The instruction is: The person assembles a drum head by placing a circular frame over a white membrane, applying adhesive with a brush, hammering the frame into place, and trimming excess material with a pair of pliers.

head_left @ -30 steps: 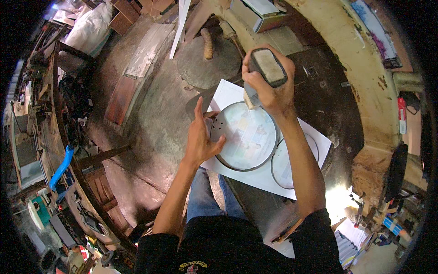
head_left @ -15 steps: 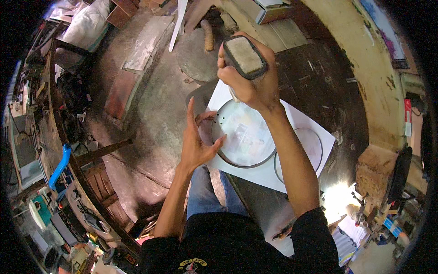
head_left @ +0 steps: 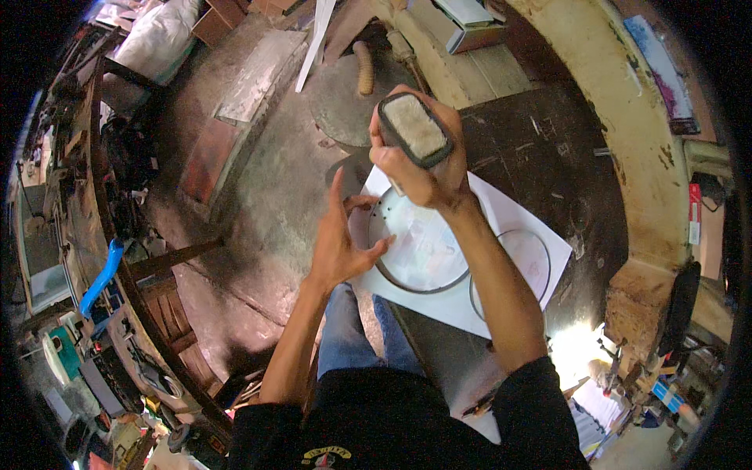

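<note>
A clear round disc with a dark rim (head_left: 419,258) lies on a white sheet (head_left: 489,205), with several small dark dots near its left edge. My left hand (head_left: 338,244) is open, its fingers spread, the thumb and one finger resting on the disc's left side. Above the far part of the disc, my right hand (head_left: 442,160) is closed around a tool with a rounded, dark-rimmed end and a pale face (head_left: 416,125). A pale part of it shows under the fist; its working end is hidden. My right forearm partly covers a thin dark ring (head_left: 546,258) on the sheet.
The sheet lies on a dark worktop (head_left: 595,196). A round grey slab (head_left: 333,102) with a ribbed hose (head_left: 364,69) is beyond it. A crowded bench with a blue curved piece (head_left: 102,278) runs along the left. A bright light (head_left: 576,348) glares at lower right.
My right hand and the tool sit slightly lower in the picture, nearer the disc. My left hand keeps its place at the disc's edge. The whole view has shifted a little.
</note>
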The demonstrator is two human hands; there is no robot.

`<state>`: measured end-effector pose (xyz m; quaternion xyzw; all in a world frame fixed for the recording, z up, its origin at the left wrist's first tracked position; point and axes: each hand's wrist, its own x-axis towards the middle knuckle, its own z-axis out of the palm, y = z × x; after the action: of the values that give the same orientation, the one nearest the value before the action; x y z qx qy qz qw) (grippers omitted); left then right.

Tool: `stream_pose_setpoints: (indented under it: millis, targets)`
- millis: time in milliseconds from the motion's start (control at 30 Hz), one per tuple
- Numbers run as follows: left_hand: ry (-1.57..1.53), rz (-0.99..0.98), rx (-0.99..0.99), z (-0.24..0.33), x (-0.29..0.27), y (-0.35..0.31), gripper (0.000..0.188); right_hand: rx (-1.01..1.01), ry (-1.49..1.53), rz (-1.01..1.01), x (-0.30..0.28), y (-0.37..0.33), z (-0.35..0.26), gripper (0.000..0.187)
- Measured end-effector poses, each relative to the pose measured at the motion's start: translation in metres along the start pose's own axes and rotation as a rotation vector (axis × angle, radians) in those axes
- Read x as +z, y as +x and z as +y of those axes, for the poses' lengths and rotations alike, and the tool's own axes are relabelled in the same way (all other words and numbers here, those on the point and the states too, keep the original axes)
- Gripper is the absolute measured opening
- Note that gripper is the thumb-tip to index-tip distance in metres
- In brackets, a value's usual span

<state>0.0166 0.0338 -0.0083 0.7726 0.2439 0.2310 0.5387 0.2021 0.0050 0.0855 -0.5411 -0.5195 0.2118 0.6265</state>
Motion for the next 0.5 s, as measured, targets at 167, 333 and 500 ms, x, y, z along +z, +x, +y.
stream_pose_setpoints:
  millis: [167,333,500]
  targets:
    - [-0.118,0.114,-0.035,-0.027,-0.018,-0.021,0.082,0.173,0.121,0.038,0.009,-0.007,-0.014,0.028]
    - [0.057,0.107,-0.399,-0.025,-0.024,-0.041,0.028,0.234,-0.005,0.179,-0.005,-0.027,-0.026,0.03]
    - [0.044,0.021,-0.473,-0.031,-0.039,-0.039,0.03,-0.179,0.703,0.254,0.032,-0.029,-0.062,0.065]
